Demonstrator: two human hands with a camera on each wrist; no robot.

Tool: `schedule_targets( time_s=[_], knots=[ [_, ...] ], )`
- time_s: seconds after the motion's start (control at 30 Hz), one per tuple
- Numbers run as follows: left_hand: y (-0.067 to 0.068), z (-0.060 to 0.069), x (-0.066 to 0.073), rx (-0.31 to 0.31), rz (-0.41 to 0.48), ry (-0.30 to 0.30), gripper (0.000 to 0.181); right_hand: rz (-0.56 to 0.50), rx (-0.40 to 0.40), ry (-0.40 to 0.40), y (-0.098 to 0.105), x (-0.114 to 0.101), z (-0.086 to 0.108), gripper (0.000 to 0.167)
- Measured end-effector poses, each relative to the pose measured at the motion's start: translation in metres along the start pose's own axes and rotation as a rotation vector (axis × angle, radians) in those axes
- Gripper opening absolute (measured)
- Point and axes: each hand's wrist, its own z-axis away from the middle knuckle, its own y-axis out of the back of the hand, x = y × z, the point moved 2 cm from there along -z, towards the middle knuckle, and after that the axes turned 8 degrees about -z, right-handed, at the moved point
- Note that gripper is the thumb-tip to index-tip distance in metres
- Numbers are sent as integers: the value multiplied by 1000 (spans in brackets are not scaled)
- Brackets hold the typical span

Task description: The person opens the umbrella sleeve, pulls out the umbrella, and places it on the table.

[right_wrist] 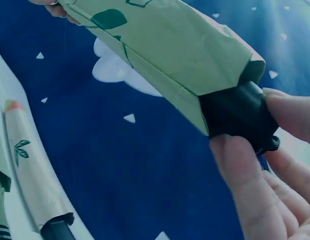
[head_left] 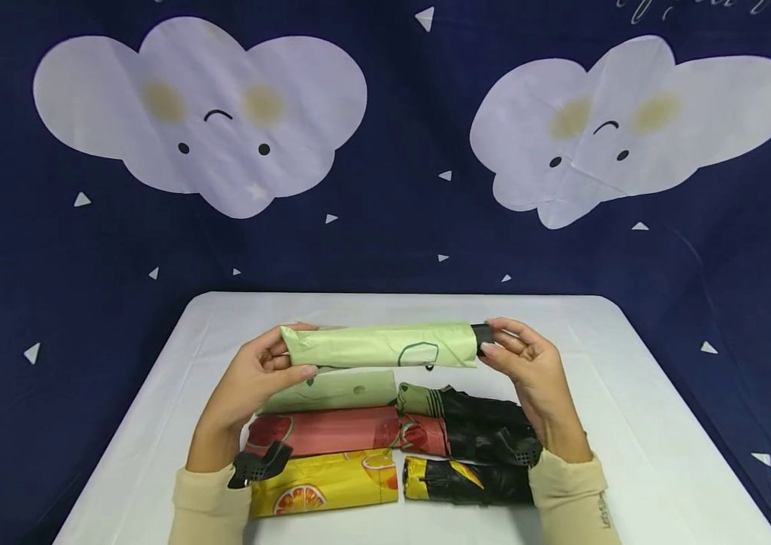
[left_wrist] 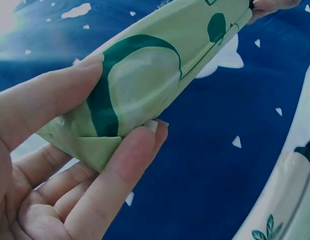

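A folded umbrella in a light green sleeve with dark green shapes (head_left: 379,345) is held level above the far part of the table. My left hand (head_left: 252,378) pinches its closed left end between thumb and fingers; in the left wrist view the thumb lies on the sleeve (left_wrist: 144,80). At the other end, my right hand (head_left: 535,371) pinches the black handle (right_wrist: 240,112) that sticks out of the sleeve. Under it on the table lies another pale green sleeved roll (head_left: 341,390).
Nearer on the white table (head_left: 154,424) lie a red watermelon-print roll (head_left: 344,431), a yellow orange-print roll (head_left: 331,484), a black roll with a green end (head_left: 484,424) and a black-and-yellow one (head_left: 474,483). Behind hangs a dark blue cloth (head_left: 399,250) with clouds.
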Motion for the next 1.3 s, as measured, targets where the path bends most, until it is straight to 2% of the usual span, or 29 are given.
schedule_targets(
  time_s=[0.13,0.3,0.5,0.77,1.0,1.2,1.3],
  knots=[
    [0,-6,-10,-24,17,22,69,107,-81,-54,5,11,-2,53],
    [-1,-7,-19,-45,-14,90,61,246,-170,-97,8,23,-3,46],
    [-1,-7,-22,-47,-28,117,59,358,-174,-133,8,27,-4,46],
    [-2,-7,-24,-26,-50,128,56,323,-129,-141,5,27,-5,44],
    [3,-6,-29,20,-58,96,57,286,-52,-156,14,22,-3,44],
    [5,-6,-30,2,-54,92,57,236,-41,-163,23,21,-3,42],
    [9,-5,-31,13,-68,80,55,195,-39,-140,27,20,-4,41]
  ],
)
